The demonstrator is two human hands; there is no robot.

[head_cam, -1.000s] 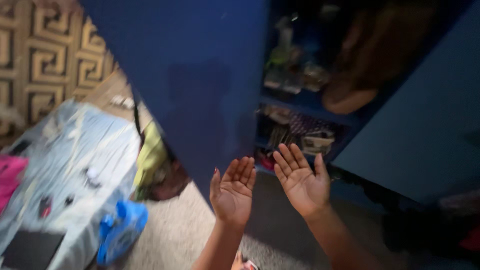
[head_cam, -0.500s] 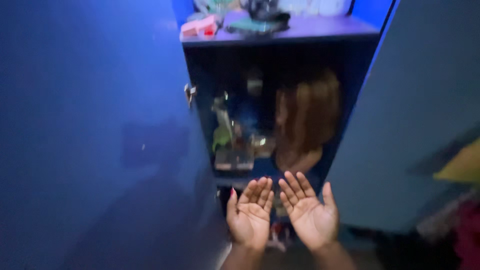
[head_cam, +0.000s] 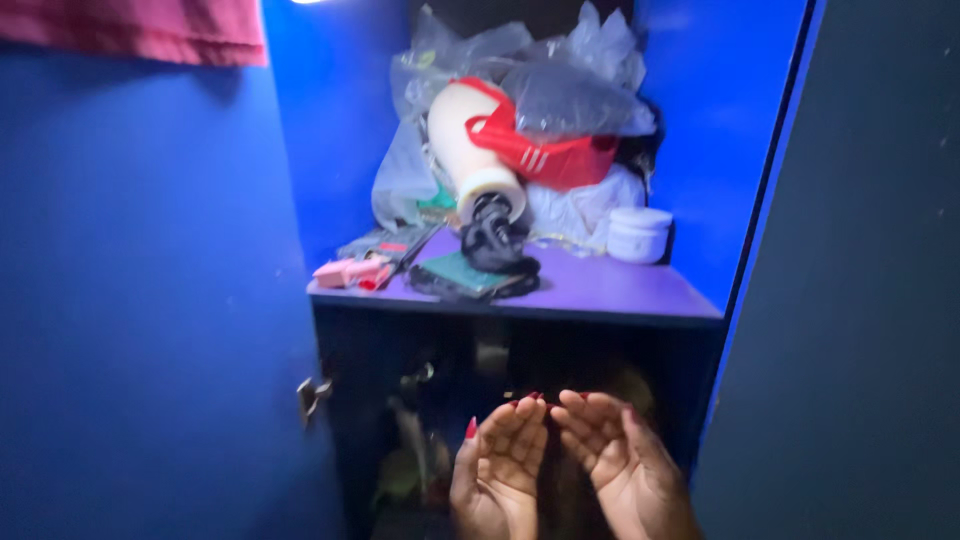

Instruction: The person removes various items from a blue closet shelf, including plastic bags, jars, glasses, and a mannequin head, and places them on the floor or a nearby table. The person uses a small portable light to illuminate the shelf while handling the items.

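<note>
Hands cupped, palms up, empty: left hand [head_cam: 497, 470] beside right hand [head_cam: 625, 470]. Above them, cluttered shelf [head_cam: 640, 290]; reaching blindly could topple the white jar [head_cam: 638, 234].

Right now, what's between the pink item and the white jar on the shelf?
Head view: a dark flat case with a black coiled cord lies between the pink item and white jar.
</note>
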